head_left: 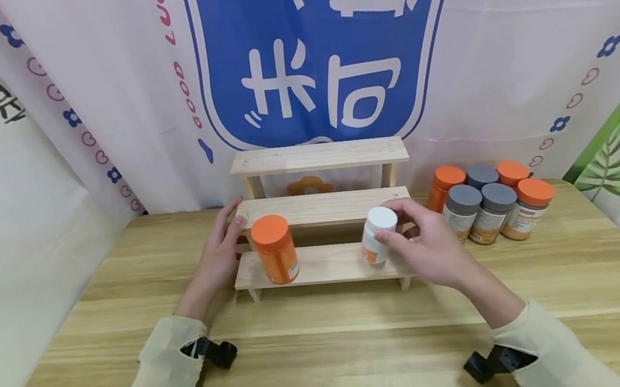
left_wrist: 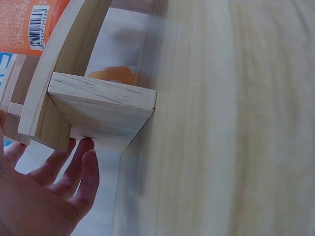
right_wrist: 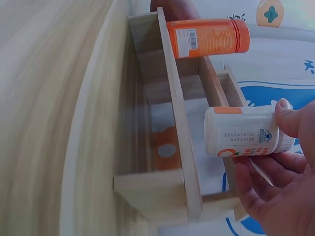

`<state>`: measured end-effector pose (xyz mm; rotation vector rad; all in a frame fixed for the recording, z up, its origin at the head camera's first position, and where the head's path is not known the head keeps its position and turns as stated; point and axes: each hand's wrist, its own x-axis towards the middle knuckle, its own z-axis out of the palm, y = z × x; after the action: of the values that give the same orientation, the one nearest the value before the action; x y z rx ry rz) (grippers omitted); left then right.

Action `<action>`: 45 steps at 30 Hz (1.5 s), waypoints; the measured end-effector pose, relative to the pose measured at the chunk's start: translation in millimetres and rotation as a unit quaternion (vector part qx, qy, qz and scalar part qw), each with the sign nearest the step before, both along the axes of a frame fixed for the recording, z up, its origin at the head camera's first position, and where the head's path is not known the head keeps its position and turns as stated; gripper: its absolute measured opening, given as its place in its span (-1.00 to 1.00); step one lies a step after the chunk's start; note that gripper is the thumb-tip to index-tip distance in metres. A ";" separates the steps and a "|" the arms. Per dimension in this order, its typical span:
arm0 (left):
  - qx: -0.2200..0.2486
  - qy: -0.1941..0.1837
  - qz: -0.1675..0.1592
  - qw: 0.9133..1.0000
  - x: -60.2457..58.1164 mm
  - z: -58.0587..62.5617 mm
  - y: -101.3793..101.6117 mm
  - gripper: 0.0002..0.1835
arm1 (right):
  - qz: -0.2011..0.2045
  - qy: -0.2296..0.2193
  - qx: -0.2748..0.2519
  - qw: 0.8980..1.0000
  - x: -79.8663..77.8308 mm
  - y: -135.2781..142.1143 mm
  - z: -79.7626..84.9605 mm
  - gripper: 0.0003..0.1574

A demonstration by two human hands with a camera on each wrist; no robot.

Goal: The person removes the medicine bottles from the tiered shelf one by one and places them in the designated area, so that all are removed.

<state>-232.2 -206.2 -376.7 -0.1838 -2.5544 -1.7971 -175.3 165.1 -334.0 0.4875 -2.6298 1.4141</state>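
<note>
A three-tier wooden display rack [head_left: 330, 263] stands on the table. Its lowest step carries an orange bottle [head_left: 275, 249] with an orange lid, near the left end. My right hand [head_left: 429, 243] pinches a white bottle [right_wrist: 241, 132] with a white cap, thumb on one side and fingers on the other. In the right wrist view, a small gap shows between this bottle's base and the lowest step. At the rack's left end, my left hand [head_left: 218, 250] touches the wood with loosely bent fingers [left_wrist: 74, 172]. The left thumb is partly cut off in the left wrist view.
Right of the rack, several bottles stand close together, including a grey-lidded bottle [head_left: 483, 214] and an orange-lidded one [head_left: 527, 209]. A printed cloth [head_left: 450, 105] hangs right behind the rack. The wooden table [head_left: 330, 359] extends in front.
</note>
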 end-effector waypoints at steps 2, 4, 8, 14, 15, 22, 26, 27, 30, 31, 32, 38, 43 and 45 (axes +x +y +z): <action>0.000 0.001 0.000 1.000 -0.1 0.9 0.3 -0.34 | -0.007 0.005 -0.001 1.000 1.1 5.7 -0.9 -0.53; 0.001 0.001 0.000 1.000 -0.3 1.3 0.1 -0.35 | -0.013 0.003 -0.004 1.000 3.1 10.9 -0.9 -0.53; 0.007 0.000 -0.001 1.000 0.3 2.1 -0.2 -0.35 | -0.024 0.000 -0.008 1.000 7.0 19.9 -1.1 -0.54; 0.012 -0.001 -0.008 1.000 2.3 2.8 0.8 -0.34 | -0.031 0.002 0.002 1.000 10.8 33.4 -3.6 -0.53; 0.011 -0.002 -0.008 1.000 2.3 2.7 0.9 -0.34 | -0.033 0.001 0.006 0.999 11.4 35.8 -4.2 -0.53; 0.005 -0.001 -0.004 1.000 0.8 1.6 1.7 -0.37 | -0.047 0.004 0.012 0.999 15.2 52.2 -9.6 -0.53; 0.006 0.002 -0.004 1.000 0.6 1.6 2.1 -0.37 | -0.057 -0.005 0.011 0.998 17.3 60.6 -11.6 -0.51; 0.007 0.001 -0.005 1.000 0.6 1.6 2.1 -0.37 | -0.058 -0.008 0.012 0.998 17.7 62.5 -12.0 -0.50; 0.008 0.001 -0.006 1.000 0.9 2.0 2.6 -0.37 | -0.060 -0.008 0.013 0.998 18.7 67.4 -13.3 -0.48; 0.007 0.001 -0.005 1.000 1.2 1.9 2.3 -0.36 | -0.060 -0.007 0.014 0.998 18.9 68.6 -13.6 -0.48; 0.007 0.001 -0.005 1.000 1.5 1.8 2.1 -0.36 | -0.060 -0.006 0.015 0.998 19.3 69.6 -14.0 -0.48; 0.002 0.002 -0.002 1.000 1.6 1.4 1.9 -0.35 | -0.062 0.013 0.024 0.998 22.7 75.3 -15.3 -0.52; 0.001 0.007 -0.002 1.000 1.3 0.5 1.7 -0.36 | -0.072 0.016 0.037 0.997 25.6 79.8 -16.0 -0.49; 0.002 0.007 -0.001 1.000 1.4 0.4 1.4 -0.37 | -0.076 0.016 0.042 0.996 26.1 81.4 -16.7 -0.48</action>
<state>-230.8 -204.7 -376.3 -0.1988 -2.5419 -1.7936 -149.1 246.5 -350.7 0.3064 -2.6468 1.2441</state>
